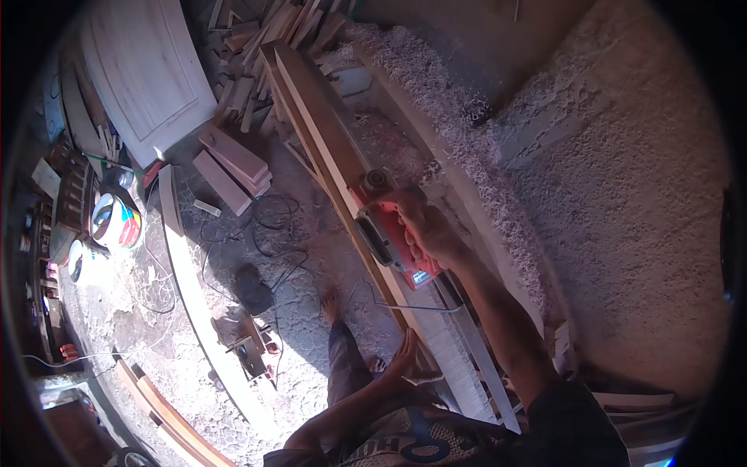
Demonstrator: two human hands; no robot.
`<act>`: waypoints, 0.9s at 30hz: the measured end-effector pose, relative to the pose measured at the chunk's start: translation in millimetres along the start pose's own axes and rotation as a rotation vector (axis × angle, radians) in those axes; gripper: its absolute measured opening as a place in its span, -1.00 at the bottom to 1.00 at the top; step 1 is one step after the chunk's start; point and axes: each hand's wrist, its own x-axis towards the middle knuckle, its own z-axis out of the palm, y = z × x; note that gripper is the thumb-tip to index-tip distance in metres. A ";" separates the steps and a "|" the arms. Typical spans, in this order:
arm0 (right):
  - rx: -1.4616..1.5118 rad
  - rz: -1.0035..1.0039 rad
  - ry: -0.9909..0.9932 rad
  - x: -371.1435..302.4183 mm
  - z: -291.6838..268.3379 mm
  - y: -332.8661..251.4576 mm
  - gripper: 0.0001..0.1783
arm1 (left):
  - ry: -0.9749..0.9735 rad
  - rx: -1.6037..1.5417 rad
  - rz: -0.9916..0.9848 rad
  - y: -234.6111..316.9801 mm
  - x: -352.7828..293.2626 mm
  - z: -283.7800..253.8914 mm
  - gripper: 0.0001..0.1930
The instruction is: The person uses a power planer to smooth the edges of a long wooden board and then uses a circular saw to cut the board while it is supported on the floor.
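Head view, from above: the fingers of the right hand [428, 231] are curled shut around the handle of a red power planer [395, 233], thumb side toward the tool's front. That planer sits directly under them, on top of a long timber beam [331, 121], and its own length runs roughly along the timber's. What matters from where I stand is that line: the beam slants from the person's body away to the upper left, with a good stretch of it beyond the planer's nose. The left hand [403, 356] is farther from the tool, behind it, touching the beam's left edge; I can't tell whether those fingers grip or merely rest. Between the two hands a thin cord [420, 307] crosses the wood. Farther out, curled shavings [424, 74] are heaped along the right side.
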 end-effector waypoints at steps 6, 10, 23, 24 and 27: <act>-0.151 -0.050 0.025 -226.8 -39.0 117.7 -0.49 | -0.119 0.181 0.021 6.8 -44.6 44.7 0.49; -0.112 0.058 0.077 -282.5 -31.6 112.4 -0.49 | -0.100 0.015 0.097 22.5 -36.4 31.9 0.46; -0.146 0.003 -0.033 72.7 7.8 -22.7 -0.46 | 0.178 -0.198 -0.054 75.6 67.1 -87.2 0.10; -0.130 0.010 -0.020 101.3 14.9 -39.0 -0.43 | 0.294 -0.234 0.097 90.3 71.3 -91.8 0.09; 0.011 -0.083 -0.041 198.3 22.4 -59.0 -0.38 | 0.287 -0.189 0.048 90.2 73.4 -93.0 0.11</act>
